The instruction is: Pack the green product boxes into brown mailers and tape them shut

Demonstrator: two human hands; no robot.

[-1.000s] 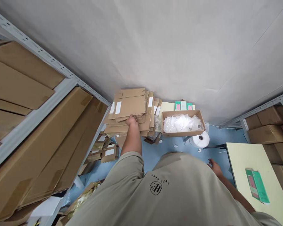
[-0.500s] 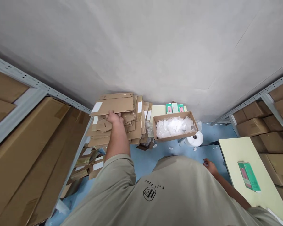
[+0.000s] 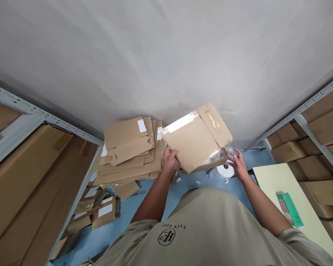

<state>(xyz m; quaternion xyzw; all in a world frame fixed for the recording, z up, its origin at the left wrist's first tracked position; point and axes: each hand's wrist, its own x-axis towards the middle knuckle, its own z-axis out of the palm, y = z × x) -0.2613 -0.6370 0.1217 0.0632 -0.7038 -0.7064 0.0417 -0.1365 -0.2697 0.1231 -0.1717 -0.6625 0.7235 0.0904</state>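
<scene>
A flattened cardboard box point(image 3: 195, 142) with a white label strip and shiny clear tape is tilted in the air in front of me. My left hand point(image 3: 171, 159) grips its lower left edge. My right hand point(image 3: 236, 162) is beside its right end, fingers spread; any contact there is too fine to make out. The flat box hides most of the open carton point(image 3: 215, 163) behind it, of which only a lower edge shows. To the left lies a stack of flattened boxes point(image 3: 130, 151), some with white labels.
A white roll point(image 3: 223, 171) stands behind my right hand. A green and pink box point(image 3: 290, 209) lies on the pale table point(image 3: 269, 177) at right. Shelves with large cartons point(image 3: 24, 184) flank both sides. Paper scraps and more flattened boxes point(image 3: 105, 210) lie low down.
My left hand has lifted a flat box off the stack and carried it right, over the open carton. My right hand has risen from my side to the box's right end.
</scene>
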